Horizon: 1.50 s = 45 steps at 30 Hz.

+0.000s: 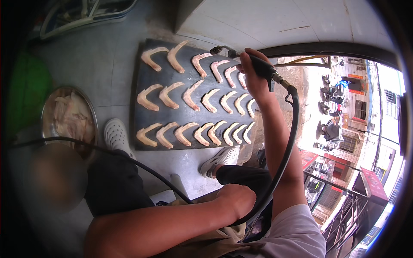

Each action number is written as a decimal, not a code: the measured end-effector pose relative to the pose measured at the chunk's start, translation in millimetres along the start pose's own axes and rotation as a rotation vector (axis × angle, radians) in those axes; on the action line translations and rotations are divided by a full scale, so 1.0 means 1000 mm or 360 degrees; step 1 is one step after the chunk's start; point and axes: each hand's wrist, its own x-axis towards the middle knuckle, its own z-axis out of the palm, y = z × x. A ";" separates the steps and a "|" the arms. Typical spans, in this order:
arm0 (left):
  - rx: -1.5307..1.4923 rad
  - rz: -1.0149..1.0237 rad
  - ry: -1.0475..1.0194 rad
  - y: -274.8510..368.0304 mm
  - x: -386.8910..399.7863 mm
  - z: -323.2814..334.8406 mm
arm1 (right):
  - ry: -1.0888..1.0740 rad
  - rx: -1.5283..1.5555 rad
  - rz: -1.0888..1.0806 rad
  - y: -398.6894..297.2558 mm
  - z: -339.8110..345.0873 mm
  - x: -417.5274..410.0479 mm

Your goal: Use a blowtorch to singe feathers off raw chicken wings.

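My right hand [253, 82] grips a black-handled blowtorch [260, 67]. The torch's bent metal neck and nozzle [215, 50] reach left over the far row of pale poultry wings; I see no flame. Several of these V-shaped wings [191, 96] lie in three rows on a dark flat board [180, 115]. From the torch's back end, a black hose [292, 135] curves down along my right forearm. Bent into a fist, my left hand [240, 198] is low before my body, close to the hose. Its fingers are hidden, so whether it holds the hose is unclear.
A round metal bowl [94, 117] of pale poultry pieces stands left on the grey tiled floor [125, 64]. The hose also runs across my left leg. White clogs [115, 133] on my feet flank the board's near edge. Right lies a bright street with parked motorbikes [332, 106].
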 end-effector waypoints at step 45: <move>-0.0041 -0.0029 -0.0049 0.000 0.002 -0.003 | 0.0023 -0.0039 0.0051 0.011 -0.012 0.005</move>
